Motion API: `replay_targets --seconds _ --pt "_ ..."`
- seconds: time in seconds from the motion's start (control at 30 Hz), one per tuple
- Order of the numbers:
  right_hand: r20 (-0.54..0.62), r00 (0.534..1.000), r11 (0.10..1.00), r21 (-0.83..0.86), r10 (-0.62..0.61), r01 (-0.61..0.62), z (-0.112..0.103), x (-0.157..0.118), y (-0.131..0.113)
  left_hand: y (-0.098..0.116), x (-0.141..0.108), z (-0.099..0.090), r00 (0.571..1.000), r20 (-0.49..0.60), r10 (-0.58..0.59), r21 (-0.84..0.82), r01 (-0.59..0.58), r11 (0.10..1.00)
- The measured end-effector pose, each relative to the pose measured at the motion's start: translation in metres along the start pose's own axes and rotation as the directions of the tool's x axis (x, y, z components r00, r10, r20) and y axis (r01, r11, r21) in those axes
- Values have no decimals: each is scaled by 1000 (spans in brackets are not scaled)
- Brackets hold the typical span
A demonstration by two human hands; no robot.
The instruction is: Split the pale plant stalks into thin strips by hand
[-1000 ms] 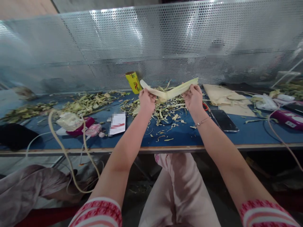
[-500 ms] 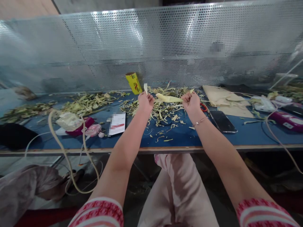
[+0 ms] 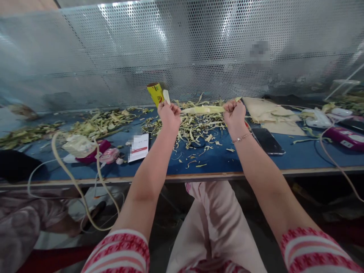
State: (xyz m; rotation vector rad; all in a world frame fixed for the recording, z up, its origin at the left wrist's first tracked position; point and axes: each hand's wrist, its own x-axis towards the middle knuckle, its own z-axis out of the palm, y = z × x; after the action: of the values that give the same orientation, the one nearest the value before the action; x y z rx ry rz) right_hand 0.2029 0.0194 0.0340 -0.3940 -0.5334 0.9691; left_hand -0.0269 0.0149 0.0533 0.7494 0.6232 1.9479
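Note:
Between my two hands a pale yellow-green leaf strip (image 3: 203,110) is stretched out level above the table. My left hand (image 3: 170,113) is closed on its left end, and a pale flat tip sticks up above the fingers. My right hand (image 3: 234,112) grips the other end, with a small bit of yellow showing over the knuckles. Below them lies a loose heap of dry leaf shreds (image 3: 193,131). A yellow printed tube (image 3: 155,94) leans just behind my left hand. Beyond my right wrist is a dark phone (image 3: 267,141).
A second phone with a lit screen (image 3: 138,148) lies left of my forearm. Farther left are a leaf pile (image 3: 99,123), a purple device (image 3: 90,156) and a looped hose (image 3: 66,167). Tan sheets (image 3: 263,110) and another purple device (image 3: 345,138) lie right. A perforated metal panel (image 3: 182,53) stands behind.
My right hand has shifted slightly right and my left hand slightly left. The strip between them now looks straighter and narrower. The whole view has tilted a little.

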Motion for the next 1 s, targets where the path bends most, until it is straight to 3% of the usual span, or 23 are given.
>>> replay_targets --seconds 0.1,0.2,0.4,0.6,0.83,1.0 --pt "-207 976 993 81 -63 81 -16 15 -24 17 18 -19 985 -145 91 -26 -96 995" --pt "-261 962 986 117 -86 120 -26 21 -38 26 27 -29 974 -224 -27 -122 -1 993" --pt "-41 993 990 86 -108 111 -10 3 -14 15 14 -21 998 -50 28 -127 -34 991" --pt "-11 994 994 12 -108 108 -12 1 -14 17 6 -17 992 128 -22 -163 43 986" --pt "42 998 996 81 -36 32 -14 1 -14 17 -1 -11 979 162 -124 -97 141 985" --pt "36 999 996 85 -31 28 -14 2 -7 13 -2 -10 972 229 -58 -129 89 988"
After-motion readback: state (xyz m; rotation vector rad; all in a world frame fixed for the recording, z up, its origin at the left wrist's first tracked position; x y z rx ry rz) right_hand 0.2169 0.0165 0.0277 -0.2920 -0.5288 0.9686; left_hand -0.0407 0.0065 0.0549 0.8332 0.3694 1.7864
